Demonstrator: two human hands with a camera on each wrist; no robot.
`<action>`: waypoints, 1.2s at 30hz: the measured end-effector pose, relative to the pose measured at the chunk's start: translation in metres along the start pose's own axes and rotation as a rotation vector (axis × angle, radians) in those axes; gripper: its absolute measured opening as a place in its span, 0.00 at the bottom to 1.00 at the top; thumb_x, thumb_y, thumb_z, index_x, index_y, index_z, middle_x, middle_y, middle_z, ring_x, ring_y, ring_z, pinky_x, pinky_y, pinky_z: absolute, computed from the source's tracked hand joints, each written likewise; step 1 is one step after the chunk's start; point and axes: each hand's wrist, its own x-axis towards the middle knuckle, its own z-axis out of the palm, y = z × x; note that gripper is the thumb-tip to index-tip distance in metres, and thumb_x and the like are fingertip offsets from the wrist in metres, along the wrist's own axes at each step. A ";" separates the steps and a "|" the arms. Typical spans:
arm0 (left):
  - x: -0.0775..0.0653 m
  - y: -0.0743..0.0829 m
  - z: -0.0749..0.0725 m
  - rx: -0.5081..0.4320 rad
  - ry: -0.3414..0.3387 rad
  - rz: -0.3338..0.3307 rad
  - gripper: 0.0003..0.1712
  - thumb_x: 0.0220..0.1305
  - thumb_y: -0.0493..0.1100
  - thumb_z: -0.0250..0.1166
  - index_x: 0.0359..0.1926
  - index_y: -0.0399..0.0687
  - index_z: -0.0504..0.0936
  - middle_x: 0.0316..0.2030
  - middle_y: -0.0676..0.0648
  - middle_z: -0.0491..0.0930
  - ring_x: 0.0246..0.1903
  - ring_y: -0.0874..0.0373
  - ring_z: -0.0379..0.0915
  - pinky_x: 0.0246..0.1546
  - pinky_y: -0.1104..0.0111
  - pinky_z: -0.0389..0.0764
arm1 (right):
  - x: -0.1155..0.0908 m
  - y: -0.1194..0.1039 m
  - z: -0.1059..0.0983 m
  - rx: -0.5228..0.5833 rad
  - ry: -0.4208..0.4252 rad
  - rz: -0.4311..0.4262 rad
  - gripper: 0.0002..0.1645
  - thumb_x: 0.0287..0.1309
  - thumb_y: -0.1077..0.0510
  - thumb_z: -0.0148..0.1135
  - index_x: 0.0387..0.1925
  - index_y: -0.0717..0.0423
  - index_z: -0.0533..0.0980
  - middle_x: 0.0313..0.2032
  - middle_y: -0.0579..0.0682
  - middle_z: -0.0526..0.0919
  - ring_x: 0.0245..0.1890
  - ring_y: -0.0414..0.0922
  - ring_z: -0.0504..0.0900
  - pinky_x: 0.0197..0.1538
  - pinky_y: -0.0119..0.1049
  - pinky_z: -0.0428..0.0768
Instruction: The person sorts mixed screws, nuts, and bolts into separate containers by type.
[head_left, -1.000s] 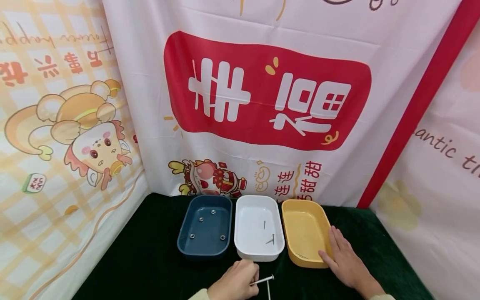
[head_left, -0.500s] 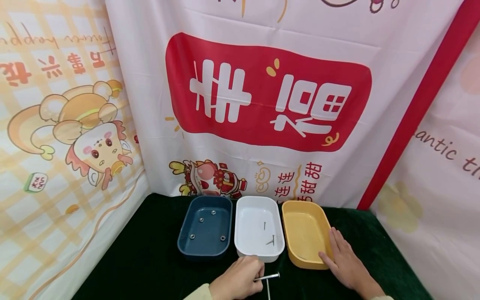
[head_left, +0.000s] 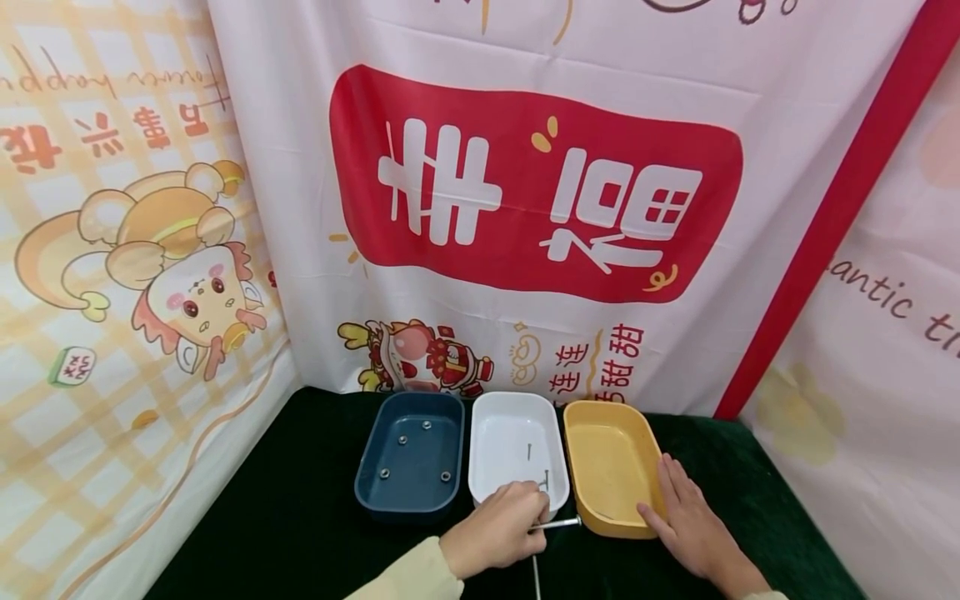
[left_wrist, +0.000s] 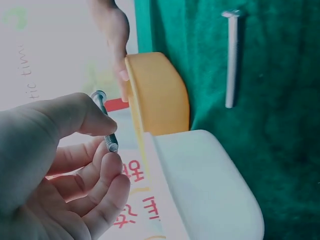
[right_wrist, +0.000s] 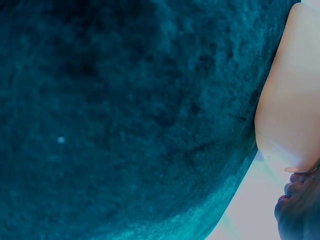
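My left hand (head_left: 495,525) pinches a metal bolt (head_left: 561,523) between thumb and fingers, just over the near edge of the white tray (head_left: 495,408). In the left wrist view the bolt's flat head (left_wrist: 99,95) points up and its threaded end sits between the fingertips. A second bolt (left_wrist: 231,62) lies on the green cloth in front of the trays. My right hand (head_left: 697,517) rests against the right side of the yellow tray (head_left: 611,467), fingers straight, thumb over the rim. At the right wrist view's lower right, the right hand (right_wrist: 302,207) shows only partly.
Small screws (head_left: 528,451) lie inside the white tray, partly hidden behind the left hand. To its left, a blue tray (head_left: 412,492) holds several nuts (head_left: 402,439). Dark green cloth (head_left: 300,500) covers the table; printed fabric (head_left: 525,350) hangs behind the trays.
The left hand has moved right and forward with the bolt, from the near cloth to the white tray's front edge. The right hand and trays have stayed in place.
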 end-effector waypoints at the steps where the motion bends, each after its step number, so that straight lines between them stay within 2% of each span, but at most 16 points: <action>1: 0.002 0.001 -0.002 0.005 0.005 0.001 0.10 0.58 0.34 0.73 0.28 0.52 0.81 0.25 0.58 0.73 0.23 0.70 0.67 0.24 0.79 0.72 | 0.000 0.000 0.000 -0.002 0.004 -0.001 0.60 0.74 0.26 0.47 0.85 0.61 0.40 0.85 0.64 0.43 0.83 0.69 0.46 0.80 0.71 0.52; 4: 0.010 0.004 -0.006 0.019 0.023 0.015 0.08 0.59 0.34 0.73 0.30 0.50 0.82 0.26 0.57 0.74 0.24 0.70 0.67 0.25 0.79 0.73 | -0.001 0.000 0.000 -0.005 0.010 -0.005 0.60 0.74 0.26 0.48 0.85 0.61 0.41 0.85 0.65 0.44 0.83 0.69 0.47 0.80 0.71 0.52; 13: 0.026 0.009 -0.015 0.175 0.106 0.064 0.08 0.57 0.38 0.75 0.30 0.53 0.82 0.28 0.58 0.76 0.27 0.70 0.69 0.27 0.79 0.73 | 0.000 -0.001 -0.001 -0.002 0.007 -0.012 0.60 0.74 0.25 0.46 0.85 0.61 0.40 0.85 0.65 0.43 0.83 0.69 0.46 0.80 0.71 0.52; 17: 0.035 0.011 -0.015 0.206 0.120 0.090 0.08 0.58 0.39 0.75 0.30 0.53 0.82 0.29 0.57 0.77 0.28 0.68 0.69 0.29 0.78 0.72 | -0.001 0.000 -0.001 -0.001 0.009 -0.011 0.60 0.75 0.26 0.46 0.85 0.61 0.41 0.85 0.65 0.43 0.83 0.69 0.46 0.80 0.71 0.52; 23: 0.049 0.015 -0.011 0.240 0.147 0.090 0.10 0.60 0.38 0.74 0.29 0.53 0.80 0.29 0.57 0.76 0.29 0.66 0.68 0.27 0.78 0.69 | -0.002 -0.001 -0.001 0.008 -0.003 -0.004 0.60 0.74 0.25 0.46 0.85 0.61 0.40 0.85 0.64 0.42 0.83 0.69 0.46 0.80 0.72 0.51; 33: 0.068 0.016 0.006 0.345 0.249 0.107 0.11 0.57 0.39 0.75 0.28 0.54 0.78 0.30 0.56 0.76 0.31 0.63 0.73 0.28 0.76 0.71 | -0.001 0.001 0.000 -0.006 0.009 -0.010 0.63 0.72 0.20 0.42 0.85 0.61 0.40 0.85 0.65 0.43 0.83 0.69 0.47 0.79 0.71 0.53; 36: 0.074 0.017 0.010 0.361 0.260 0.104 0.11 0.56 0.39 0.75 0.28 0.53 0.78 0.30 0.55 0.76 0.33 0.62 0.74 0.29 0.76 0.73 | -0.001 0.002 0.001 -0.007 0.014 -0.013 0.63 0.72 0.21 0.42 0.85 0.61 0.40 0.85 0.65 0.43 0.83 0.69 0.47 0.79 0.71 0.53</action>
